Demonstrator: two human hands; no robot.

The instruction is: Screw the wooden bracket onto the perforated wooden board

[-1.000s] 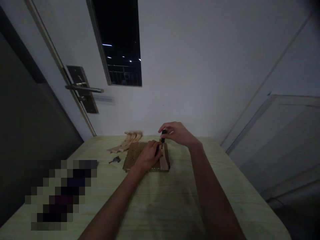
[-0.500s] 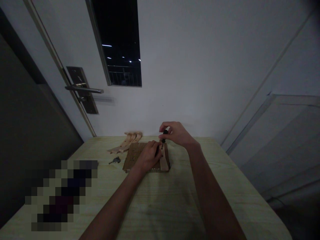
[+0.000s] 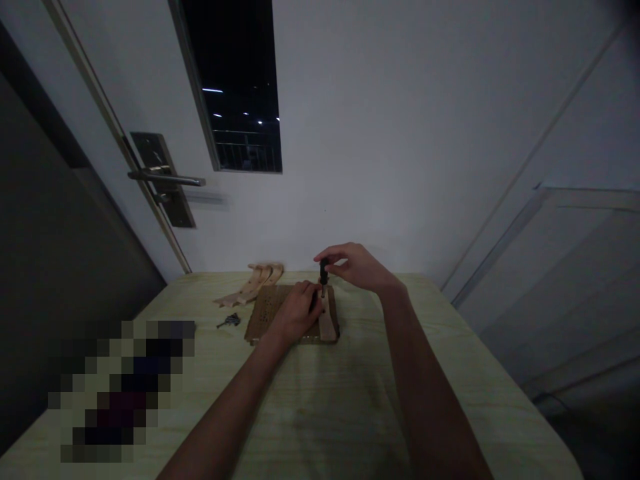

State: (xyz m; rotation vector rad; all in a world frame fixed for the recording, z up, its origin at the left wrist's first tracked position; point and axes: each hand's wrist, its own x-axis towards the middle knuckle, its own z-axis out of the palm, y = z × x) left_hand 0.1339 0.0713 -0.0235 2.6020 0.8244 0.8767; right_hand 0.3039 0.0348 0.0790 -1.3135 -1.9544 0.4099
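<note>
The right hand (image 3: pixel 356 267) pinches the dark handle of a small screwdriver (image 3: pixel 323 273), standing upright with its tip on a wooden strip (image 3: pixel 327 320). That strip lies along the 3 o'clock edge of a perforated wooden board (image 3: pixel 270 308) on the table (image 3: pixel 350 400). The left hand (image 3: pixel 295 310) presses flat on the board, fingers beside the tip, grasping nothing. Spare wooden pieces (image 3: pixel 255 283) lie at the board's 11 o'clock, small dark screws (image 3: pixel 229 321) at its 9 o'clock.
</note>
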